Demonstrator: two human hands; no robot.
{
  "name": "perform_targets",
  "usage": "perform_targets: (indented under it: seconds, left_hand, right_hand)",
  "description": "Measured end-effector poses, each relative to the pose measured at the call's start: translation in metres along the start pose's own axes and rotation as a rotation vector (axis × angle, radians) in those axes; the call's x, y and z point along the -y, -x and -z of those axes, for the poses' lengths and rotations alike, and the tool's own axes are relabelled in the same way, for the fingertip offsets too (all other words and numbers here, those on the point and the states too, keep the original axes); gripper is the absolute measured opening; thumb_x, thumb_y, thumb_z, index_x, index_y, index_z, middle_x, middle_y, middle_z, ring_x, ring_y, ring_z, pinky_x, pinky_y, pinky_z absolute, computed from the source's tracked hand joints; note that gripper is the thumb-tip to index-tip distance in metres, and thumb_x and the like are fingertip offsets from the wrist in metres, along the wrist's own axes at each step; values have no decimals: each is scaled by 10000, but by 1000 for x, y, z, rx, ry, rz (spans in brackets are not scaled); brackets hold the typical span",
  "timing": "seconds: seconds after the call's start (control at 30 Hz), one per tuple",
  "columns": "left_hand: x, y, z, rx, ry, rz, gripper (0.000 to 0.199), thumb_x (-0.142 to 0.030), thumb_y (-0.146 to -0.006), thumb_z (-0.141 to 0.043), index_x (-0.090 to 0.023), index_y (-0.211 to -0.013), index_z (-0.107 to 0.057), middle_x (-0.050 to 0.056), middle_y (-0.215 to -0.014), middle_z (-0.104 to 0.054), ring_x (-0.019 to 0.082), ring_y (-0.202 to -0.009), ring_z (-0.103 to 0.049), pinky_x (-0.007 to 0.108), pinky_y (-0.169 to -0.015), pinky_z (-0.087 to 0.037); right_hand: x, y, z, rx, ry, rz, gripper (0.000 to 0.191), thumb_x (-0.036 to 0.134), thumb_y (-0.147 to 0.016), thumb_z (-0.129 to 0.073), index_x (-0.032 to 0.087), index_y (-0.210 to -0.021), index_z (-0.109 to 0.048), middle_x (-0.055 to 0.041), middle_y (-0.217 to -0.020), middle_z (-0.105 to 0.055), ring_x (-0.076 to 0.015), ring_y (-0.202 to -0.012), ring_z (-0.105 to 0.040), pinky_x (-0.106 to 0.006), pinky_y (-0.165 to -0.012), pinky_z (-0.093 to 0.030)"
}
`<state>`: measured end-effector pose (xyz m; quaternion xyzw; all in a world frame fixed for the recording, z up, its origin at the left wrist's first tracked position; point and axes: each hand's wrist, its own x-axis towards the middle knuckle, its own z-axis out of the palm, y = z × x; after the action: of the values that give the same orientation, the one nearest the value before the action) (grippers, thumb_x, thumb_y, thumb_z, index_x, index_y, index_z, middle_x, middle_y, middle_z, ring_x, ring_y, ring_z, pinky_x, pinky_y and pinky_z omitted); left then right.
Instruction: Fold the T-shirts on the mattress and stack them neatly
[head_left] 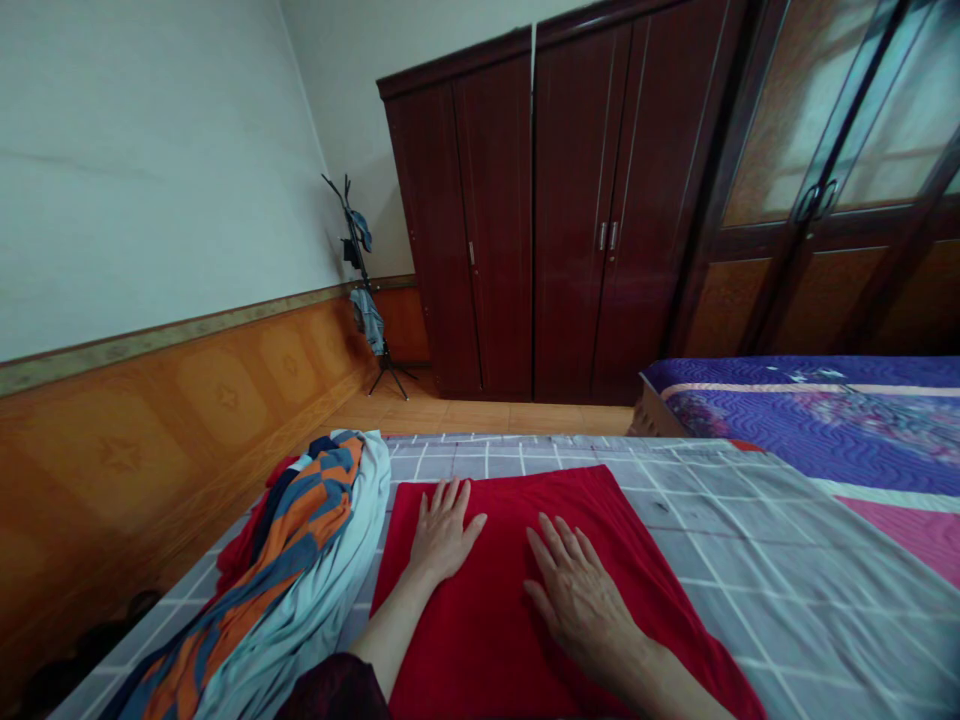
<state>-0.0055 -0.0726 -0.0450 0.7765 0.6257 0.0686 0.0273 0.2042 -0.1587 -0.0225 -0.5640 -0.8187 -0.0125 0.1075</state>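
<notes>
A red cloth (pixel 495 620) lies spread on a grey bed sheet with white grid lines (pixel 712 520). Its near part runs out of the bottom of the view. My left hand (pixel 444 530) rests on the upper left part of the cloth, fingers spread and nothing held. On the right half, my right hand (pixel 574 580) lies palm down with its fingers apart, also holding nothing. Left of the red cloth is a heap of clothes, with an orange and blue striped piece (pixel 307 520) beside a pale blue one (pixel 360 530).
Beyond the bed stand dark red wardrobes (pixel 577 200) and a coat rack (pixel 364 270) with clothing on it. Another bed with a purple flowered cover (pixel 825 420) is at the right. An orange tiled wall (pixel 225 400) runs along the left.
</notes>
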Motion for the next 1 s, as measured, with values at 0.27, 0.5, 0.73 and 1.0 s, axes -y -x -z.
perform_targets:
  seconds: [0.27, 0.5, 0.73, 1.0]
  left_hand:
    - [0, 1, 2, -11, 31, -6, 657, -573, -922, -244, -215, -1473, -249, 38, -1543, -183, 271, -1425, -99, 508, -1147, -124]
    - [0, 2, 6, 11, 57, -1, 668, -577, -917, -253, -219, -1480, -232, 30, -1546, -157, 274, -1424, -84, 512, -1149, -127]
    - [-2, 2, 4, 4, 26, 8, 646, -541, -925, -284, -196, -1471, -258, 42, -1539, -171, 271, -1422, -109, 516, -1146, -134]
    - [-4, 2, 6, -3, 22, 5, 612, -483, -928, -318, -203, -1469, -255, 39, -1537, -186, 259, -1419, -132, 506, -1144, -150]
  right_hand:
    - [-18, -52, -19, 52, -74, 53, 670, 553, -909, -373, 106, -1409, -374, -167, -1467, -316, -300, -1367, -264, -490, -1104, -255]
    - [-145, -31, -32, -9, 159, -333, 654, 514, -901, -389, 92, -1400, -391, -159, -1458, -357, -333, -1350, -295, -501, -1073, -279]
    - [-54, -38, -17, -113, 47, -139, 617, 499, -899, -411, 113, -1380, -429, -160, -1465, -331, -321, -1352, -297, -504, -1090, -268]
    - [23, -61, -16, 163, -164, 4, 661, 543, -913, -334, 127, -1426, -339, -123, -1497, -237, -304, -1389, -182, -489, -1130, -184]
